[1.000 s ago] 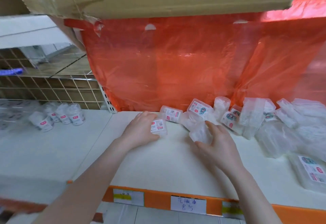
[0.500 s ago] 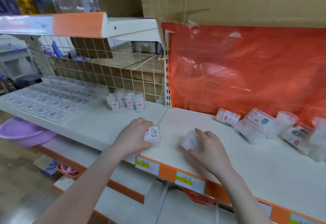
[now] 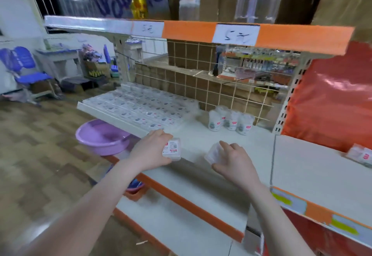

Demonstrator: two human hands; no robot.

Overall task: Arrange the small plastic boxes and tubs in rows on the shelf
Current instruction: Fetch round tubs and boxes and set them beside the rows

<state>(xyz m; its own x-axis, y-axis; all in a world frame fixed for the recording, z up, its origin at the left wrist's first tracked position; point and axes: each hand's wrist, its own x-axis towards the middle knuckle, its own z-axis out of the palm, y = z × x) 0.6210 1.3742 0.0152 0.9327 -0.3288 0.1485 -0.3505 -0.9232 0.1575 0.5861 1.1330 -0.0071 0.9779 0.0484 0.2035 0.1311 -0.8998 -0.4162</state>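
My left hand [image 3: 151, 151] grips a small clear plastic box [image 3: 171, 149] with a red and white label, held over the front of the white shelf [image 3: 201, 137]. My right hand [image 3: 233, 159] holds a second clear box [image 3: 213, 152], its label hidden. Rows of flat clear boxes [image 3: 138, 106] lie in neat lines on the shelf's left part. Several round tubs [image 3: 231, 119] stand upright at the back by the wire grid. More loose boxes [image 3: 360, 155] lie on the neighbouring shelf at the far right.
An upper shelf [image 3: 191, 32] with an orange edge strip hangs over the work area. A purple basin [image 3: 100, 137] sits below left on a lower shelf. Red plastic sheeting [image 3: 332, 102] hangs at right. Wire grid [image 3: 201, 86] backs the shelf. Blue chairs [image 3: 24, 68] stand on the floor.
Both hands have carried their boxes leftward from the loose pile on the right shelf section to the left section. The view has swung left with them.
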